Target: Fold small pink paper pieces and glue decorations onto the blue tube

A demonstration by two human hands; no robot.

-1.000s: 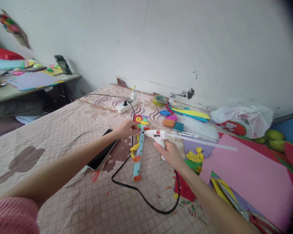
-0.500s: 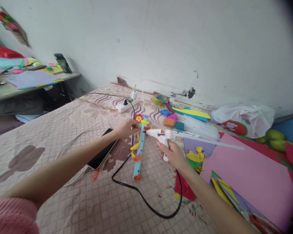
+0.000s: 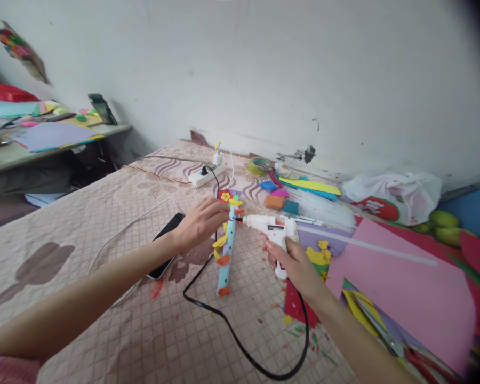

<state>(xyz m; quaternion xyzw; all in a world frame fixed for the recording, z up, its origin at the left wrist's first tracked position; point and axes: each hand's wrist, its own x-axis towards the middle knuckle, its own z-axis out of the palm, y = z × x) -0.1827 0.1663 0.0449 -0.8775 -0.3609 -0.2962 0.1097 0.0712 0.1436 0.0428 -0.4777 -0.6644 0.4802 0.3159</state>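
Observation:
A light blue paper strip [image 3: 225, 272] stands out on the patterned tablecloth, dotted with dark spots and edged with orange and yellow paper pieces. My left hand [image 3: 202, 221] is at its upper left edge, fingers bent together; what they hold, if anything, is hidden. In my right hand [image 3: 292, 261] is a white glue gun [image 3: 270, 225], its dark nozzle pointing left at the upper part of the strip. A long clear glue stick sticks out of the gun's back. Beyond my left fingers lies a red piece with a yellow flower [image 3: 225, 196].
Black phone [image 3: 166, 232] lies under my left forearm. A white power strip [image 3: 208, 175] stands behind, and the black cord [image 3: 240, 336] loops toward me. Clay blocks [image 3: 274, 202], pink paper [image 3: 408, 288] and scissors [image 3: 388, 338] are on the right.
My left hand has turned over, its back now upward, and covers more beside the strip. My right hand and the glue gun have shifted slightly right and toward me.

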